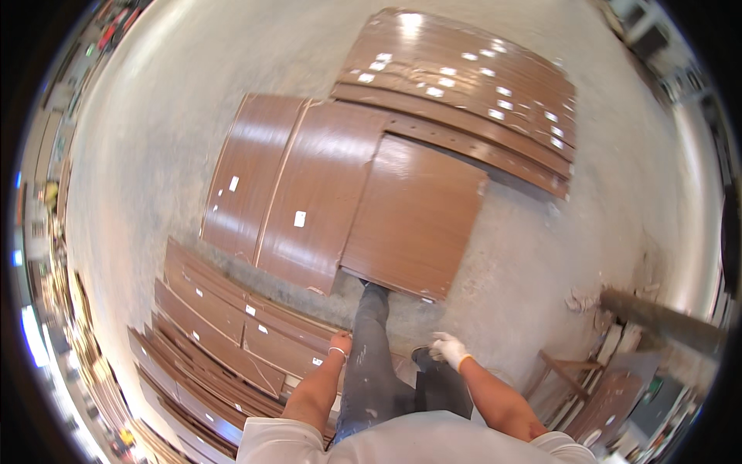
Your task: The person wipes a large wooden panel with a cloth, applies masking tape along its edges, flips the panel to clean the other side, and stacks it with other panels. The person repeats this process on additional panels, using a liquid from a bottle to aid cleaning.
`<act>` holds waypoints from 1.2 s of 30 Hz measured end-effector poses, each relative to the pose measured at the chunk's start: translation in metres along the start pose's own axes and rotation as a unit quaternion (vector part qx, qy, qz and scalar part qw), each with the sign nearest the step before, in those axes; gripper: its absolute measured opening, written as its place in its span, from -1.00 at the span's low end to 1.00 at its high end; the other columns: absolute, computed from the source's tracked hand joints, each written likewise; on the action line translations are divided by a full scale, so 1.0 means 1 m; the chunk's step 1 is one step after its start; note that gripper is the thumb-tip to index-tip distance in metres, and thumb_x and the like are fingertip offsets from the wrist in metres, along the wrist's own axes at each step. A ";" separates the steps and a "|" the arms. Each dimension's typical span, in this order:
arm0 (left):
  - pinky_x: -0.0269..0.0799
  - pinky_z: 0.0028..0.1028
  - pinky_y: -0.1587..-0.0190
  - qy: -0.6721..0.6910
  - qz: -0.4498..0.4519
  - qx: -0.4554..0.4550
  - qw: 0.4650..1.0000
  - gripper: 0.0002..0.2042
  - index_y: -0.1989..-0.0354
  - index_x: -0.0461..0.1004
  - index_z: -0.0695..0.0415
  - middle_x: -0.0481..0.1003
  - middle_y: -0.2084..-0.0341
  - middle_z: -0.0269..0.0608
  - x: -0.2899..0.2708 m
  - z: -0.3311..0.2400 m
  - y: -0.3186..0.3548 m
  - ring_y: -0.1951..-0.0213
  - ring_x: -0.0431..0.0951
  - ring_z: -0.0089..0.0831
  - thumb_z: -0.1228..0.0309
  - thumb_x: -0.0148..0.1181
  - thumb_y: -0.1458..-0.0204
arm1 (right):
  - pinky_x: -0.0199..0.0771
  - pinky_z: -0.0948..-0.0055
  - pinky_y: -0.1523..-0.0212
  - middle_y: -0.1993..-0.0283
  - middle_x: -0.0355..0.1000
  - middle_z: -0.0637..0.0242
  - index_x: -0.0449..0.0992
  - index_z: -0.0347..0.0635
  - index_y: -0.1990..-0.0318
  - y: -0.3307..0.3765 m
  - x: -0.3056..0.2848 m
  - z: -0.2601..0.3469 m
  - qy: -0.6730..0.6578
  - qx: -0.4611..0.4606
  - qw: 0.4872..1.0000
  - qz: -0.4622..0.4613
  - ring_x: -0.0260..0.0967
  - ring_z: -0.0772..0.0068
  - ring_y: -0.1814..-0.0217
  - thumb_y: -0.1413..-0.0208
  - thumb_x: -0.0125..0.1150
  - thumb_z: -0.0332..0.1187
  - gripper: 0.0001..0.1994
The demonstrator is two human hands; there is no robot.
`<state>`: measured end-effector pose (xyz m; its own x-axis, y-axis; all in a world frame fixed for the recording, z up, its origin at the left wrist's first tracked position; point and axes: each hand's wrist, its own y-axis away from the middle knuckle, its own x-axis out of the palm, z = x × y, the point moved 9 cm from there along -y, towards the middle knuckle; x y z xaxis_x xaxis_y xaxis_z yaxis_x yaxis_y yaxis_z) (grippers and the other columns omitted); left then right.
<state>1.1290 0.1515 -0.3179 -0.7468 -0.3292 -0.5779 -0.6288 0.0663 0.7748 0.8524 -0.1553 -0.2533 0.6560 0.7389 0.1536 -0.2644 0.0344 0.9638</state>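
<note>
My left hand (pixel 340 341), bare with a white band at the wrist, hangs beside my left leg; its fingers look curled, with nothing visible in them. My right hand (pixel 449 349), in a pale glove, hangs beside my right leg with its fingers loosely apart and nothing held. Ahead of my feet lies a brown panel (pixel 417 216), its near edge by my forward foot. Left of it are a brown panel with a white label (pixel 317 193) and another brown panel (pixel 255 170), side by side. Neither hand touches them.
Beyond lies a wide stack of brown panels (pixel 464 69) with many white labels. Long brown boards (pixel 232 325) lie in stacks at my near left. A brown post or beam (pixel 657 321) and a wooden frame (pixel 568 371) are at the right. The floor is concrete (pixel 533 247).
</note>
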 end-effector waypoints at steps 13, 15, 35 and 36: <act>0.57 -0.15 -0.10 -0.351 0.124 0.436 0.819 -0.67 0.04 0.70 0.23 0.69 0.16 0.20 0.214 -0.365 0.217 0.03 0.70 0.07 0.35 0.17 -0.10 | 0.69 0.13 0.33 0.23 0.54 0.13 0.43 -0.28 -0.01 0.269 -0.199 -0.593 -0.525 -0.024 0.796 -0.300 0.58 0.15 0.37 -0.21 0.14 -0.39 -0.75; 0.64 -0.20 0.17 -0.317 0.181 0.512 0.778 -0.72 0.07 0.69 0.23 0.71 0.31 0.08 0.274 -0.425 0.274 0.25 0.74 -0.14 0.38 0.21 -0.12 | 0.67 0.13 0.31 0.23 0.54 0.13 0.45 -0.24 0.04 0.278 -0.121 -0.671 -0.612 0.032 0.723 -0.318 0.58 0.15 0.34 -0.20 0.16 -0.36 -0.77; 0.59 -0.11 0.14 -0.523 0.592 0.605 0.099 -0.79 0.06 0.63 0.10 0.67 0.31 -0.04 0.645 -0.128 0.862 0.25 0.68 -0.03 0.41 0.21 -0.17 | 0.43 0.23 -0.32 -0.32 0.50 0.01 0.66 -0.10 -0.12 0.246 0.021 -0.584 -0.557 0.116 0.708 -0.418 0.40 0.10 -0.41 -0.25 0.21 -0.21 -0.65; 0.58 -0.08 0.11 -0.530 0.554 0.640 0.058 -0.79 0.05 0.62 0.09 0.67 0.28 -0.04 0.662 -0.118 0.882 0.21 0.67 -0.02 0.41 0.20 -0.17 | 0.47 0.29 -0.23 -0.25 0.52 0.04 0.60 -0.15 -0.18 0.272 -0.002 -0.599 -0.640 0.067 0.605 -0.468 0.46 0.15 -0.28 -0.25 0.19 -0.28 -0.62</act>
<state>0.1059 -0.1191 0.0131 0.3494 0.7420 -0.5722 0.9369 -0.2677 0.2250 0.3561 0.2556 -0.1218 0.5070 -0.6923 -0.5136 0.6503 -0.0839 0.7550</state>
